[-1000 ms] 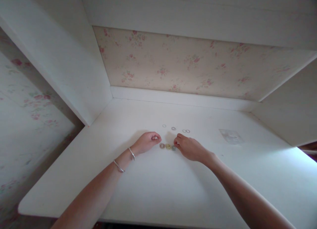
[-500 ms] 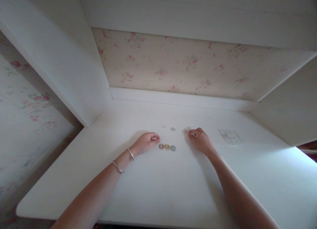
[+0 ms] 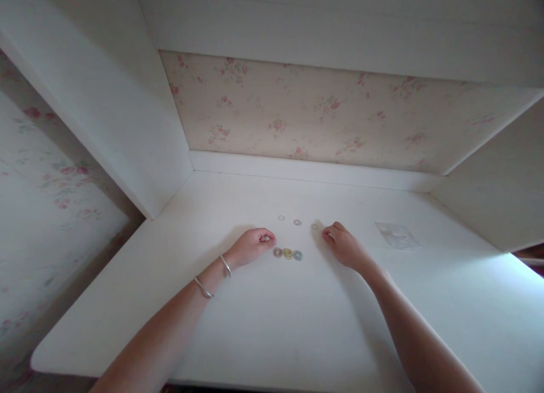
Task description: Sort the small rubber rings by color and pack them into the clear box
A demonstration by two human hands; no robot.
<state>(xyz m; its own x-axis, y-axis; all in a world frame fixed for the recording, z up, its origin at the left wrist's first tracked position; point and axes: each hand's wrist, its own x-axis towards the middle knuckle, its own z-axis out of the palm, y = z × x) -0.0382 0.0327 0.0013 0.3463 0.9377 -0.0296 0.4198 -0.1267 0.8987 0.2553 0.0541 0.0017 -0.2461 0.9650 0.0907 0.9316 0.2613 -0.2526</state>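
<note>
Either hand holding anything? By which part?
Can't tell: the left hand and right hand are both pinched, but anything held is too small to make out.

This looks like a room in a home: rose-patterned wallpaper shows beyond the hands, and the plain white table beneath them stands between tall white side panels.

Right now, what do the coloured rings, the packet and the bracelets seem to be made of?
Coloured rings: perhaps metal or plastic; thin tinted outlines, too small to settle material or finish. Packet: probably clear plastic, glossy; tabletop shows through. Bracelets: likely polished silvery metal, from bright highlights.
</note>
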